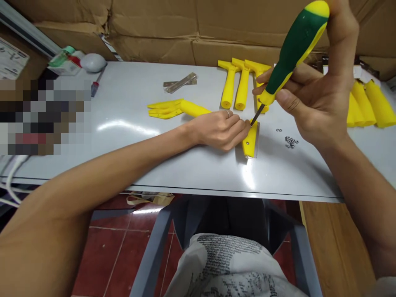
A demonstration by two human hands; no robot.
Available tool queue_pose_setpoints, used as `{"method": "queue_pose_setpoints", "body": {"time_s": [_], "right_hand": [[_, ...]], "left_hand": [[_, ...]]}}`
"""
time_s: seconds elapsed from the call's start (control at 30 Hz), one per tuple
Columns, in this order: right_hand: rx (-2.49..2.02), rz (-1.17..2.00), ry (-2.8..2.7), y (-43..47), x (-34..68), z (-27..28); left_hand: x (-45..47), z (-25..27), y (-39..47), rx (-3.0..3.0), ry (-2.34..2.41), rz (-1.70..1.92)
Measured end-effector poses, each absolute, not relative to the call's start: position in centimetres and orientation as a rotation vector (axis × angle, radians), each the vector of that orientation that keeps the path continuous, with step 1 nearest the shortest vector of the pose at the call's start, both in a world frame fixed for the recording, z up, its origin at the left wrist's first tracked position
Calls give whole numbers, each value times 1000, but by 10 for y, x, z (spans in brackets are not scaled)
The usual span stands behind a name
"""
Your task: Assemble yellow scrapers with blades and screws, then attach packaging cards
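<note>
My left hand [221,130], with a ring on one finger, is closed on a yellow scraper [250,144] on the table; its head has a thin blade along one edge and a small screw showing. The hand hides the middle of the scraper. My right hand [321,95] grips a green and yellow screwdriver [291,49], tilted, its tip down at the far end of the scraper's head, by my left fingertips. Left of my left hand lies another yellow part [165,109] with a slotted head and round handle [194,108]; whether it joins the held scraper is hidden.
Several yellow T-shaped handles [228,86] lie behind my hands, and more yellow pieces [382,105] at the right. Small metal nuts or screws [291,142] are scattered near my right wrist. Thin blades [181,83] lie at the back. Cardboard [154,33] borders the table [130,165].
</note>
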State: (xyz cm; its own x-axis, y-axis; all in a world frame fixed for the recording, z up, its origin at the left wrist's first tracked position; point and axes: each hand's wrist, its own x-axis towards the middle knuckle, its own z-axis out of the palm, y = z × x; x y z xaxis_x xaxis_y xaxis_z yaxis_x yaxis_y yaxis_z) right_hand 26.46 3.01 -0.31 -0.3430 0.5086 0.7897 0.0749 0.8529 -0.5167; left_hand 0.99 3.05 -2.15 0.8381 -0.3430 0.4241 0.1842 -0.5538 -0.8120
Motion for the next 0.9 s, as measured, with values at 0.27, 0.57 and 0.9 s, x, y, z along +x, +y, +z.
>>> {"method": "queue_pose_setpoints", "body": {"time_s": [0.27, 0.57, 0.9], "right_hand": [[-534, 184, -1675, 37, 253, -11], [-423, 214, -1685, 25, 264, 4], [-454, 329, -1796, 24, 261, 2]], "left_hand": [[9, -21, 29, -2047, 110, -715], [9, -19, 29, -2044, 132, -711], [7, -18, 28, -2070, 124, -684]]}}
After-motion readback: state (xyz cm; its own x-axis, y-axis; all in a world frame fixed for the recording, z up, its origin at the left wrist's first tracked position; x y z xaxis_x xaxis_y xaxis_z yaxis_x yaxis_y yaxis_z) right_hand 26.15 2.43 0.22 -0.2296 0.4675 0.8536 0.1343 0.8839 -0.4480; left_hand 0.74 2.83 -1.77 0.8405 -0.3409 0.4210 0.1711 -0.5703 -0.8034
